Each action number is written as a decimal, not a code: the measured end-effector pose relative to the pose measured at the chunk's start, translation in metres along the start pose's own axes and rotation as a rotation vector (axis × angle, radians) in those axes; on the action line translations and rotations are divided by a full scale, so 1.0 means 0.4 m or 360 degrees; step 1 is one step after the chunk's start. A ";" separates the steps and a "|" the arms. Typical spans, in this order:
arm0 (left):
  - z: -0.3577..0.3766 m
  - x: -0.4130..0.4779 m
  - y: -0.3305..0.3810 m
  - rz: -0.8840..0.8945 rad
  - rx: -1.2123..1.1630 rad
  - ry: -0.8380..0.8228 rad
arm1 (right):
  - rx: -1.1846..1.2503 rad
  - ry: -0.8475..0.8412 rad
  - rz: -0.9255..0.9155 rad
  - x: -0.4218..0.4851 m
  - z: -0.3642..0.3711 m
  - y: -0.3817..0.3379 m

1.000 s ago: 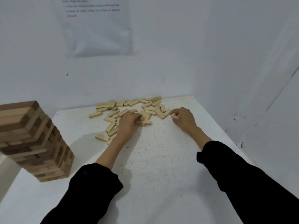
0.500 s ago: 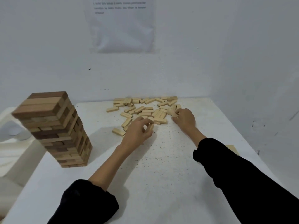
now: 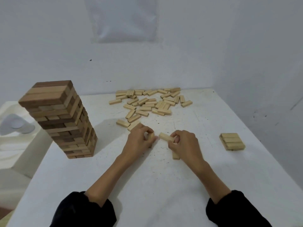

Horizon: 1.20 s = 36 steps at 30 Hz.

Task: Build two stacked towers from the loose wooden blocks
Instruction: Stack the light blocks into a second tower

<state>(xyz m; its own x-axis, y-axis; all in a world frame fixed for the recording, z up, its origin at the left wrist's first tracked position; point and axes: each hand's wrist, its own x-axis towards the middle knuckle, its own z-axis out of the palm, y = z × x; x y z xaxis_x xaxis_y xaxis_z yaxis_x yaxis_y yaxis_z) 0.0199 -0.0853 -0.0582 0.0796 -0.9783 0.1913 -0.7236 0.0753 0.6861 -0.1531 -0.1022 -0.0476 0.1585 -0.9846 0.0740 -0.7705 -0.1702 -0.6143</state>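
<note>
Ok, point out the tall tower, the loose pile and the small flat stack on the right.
Tower (image 3: pixel 65 122): head view, middle of its near side.
Pile (image 3: pixel 150 104): head view, a block in its middle.
Flat stack (image 3: pixel 232 141): head view, its top face.

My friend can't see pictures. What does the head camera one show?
The left hand grips one block and the right hand pinches a second block, close together at a white table. A tall tower stands at the left, a loose pile lies farther back, and a small flat stack sits at the right.
</note>
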 end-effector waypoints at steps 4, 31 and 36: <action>-0.022 -0.001 0.014 -0.0038 -0.0092 -0.0263 | 0.0076 -0.0042 -0.0030 -0.051 -0.005 0.007; 0.015 -0.016 0.012 0.0079 -0.0286 -0.0262 | 0.0415 -0.0469 -0.0244 0.002 -0.103 0.103; 0.018 -0.015 0.011 0.0066 -0.0291 -0.0272 | 0.0276 -0.0291 -0.0158 0.025 -0.057 0.056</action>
<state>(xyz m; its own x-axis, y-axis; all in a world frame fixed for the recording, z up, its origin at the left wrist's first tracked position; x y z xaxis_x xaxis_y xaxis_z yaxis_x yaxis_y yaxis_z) 0.0112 -0.0806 -0.0614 -0.0758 -0.9909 0.1110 -0.5865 0.1344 0.7988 -0.1829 -0.1169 -0.0426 0.3488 -0.9372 0.0072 -0.6309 -0.2405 -0.7376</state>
